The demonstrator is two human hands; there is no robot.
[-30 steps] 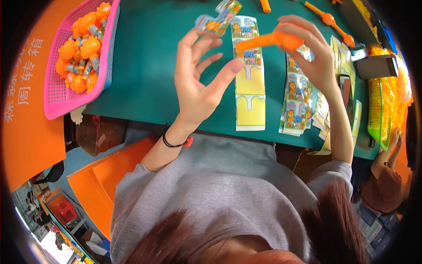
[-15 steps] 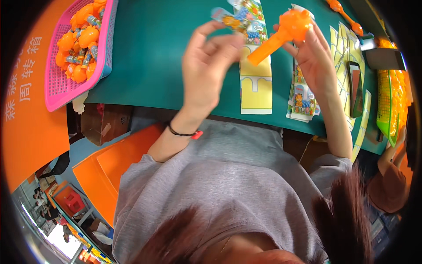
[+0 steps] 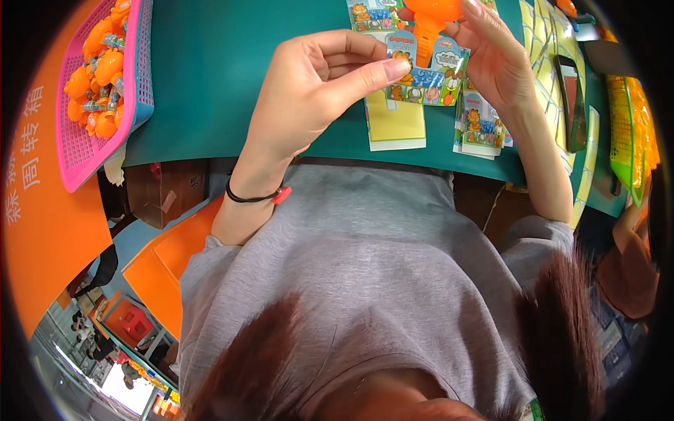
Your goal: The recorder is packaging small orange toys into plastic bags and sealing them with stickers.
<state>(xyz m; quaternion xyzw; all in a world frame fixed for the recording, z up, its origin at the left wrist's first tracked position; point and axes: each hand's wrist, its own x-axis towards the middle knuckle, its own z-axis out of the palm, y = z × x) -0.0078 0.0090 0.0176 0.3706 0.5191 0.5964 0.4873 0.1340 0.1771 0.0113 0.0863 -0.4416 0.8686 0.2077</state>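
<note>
Left hand: the left hand (image 3: 309, 91) is hovering over the green tabletop (image 3: 225, 77), its thumb and curled fingers (image 3: 390, 69) pinching the left edge of a printed cartoon card (image 3: 425, 74).
Right hand: the right hand (image 3: 495, 59) is holding an orange plastic toy (image 3: 432, 14) at the far edge of the view, fingers closing around its lower part and touching the card's right side.
Card: it is being held up between both hands, just above the tabletop, near the middle of the far side.
Toy: it is sitting against the top of the card; whether it is already fastened to it is hard to tell, since the frame cuts it off.
Under the hands: a yellow backing card (image 3: 397, 126) and a stack of printed cards (image 3: 481, 130) are lying on the tabletop.
Far left: a pink basket (image 3: 88, 161) is holding more orange toys (image 3: 95, 77).
Right: a dark phone (image 3: 570, 102) is lying on yellow sheets.
Wrist: a black band (image 3: 256, 196) is circling the left wrist.
</note>
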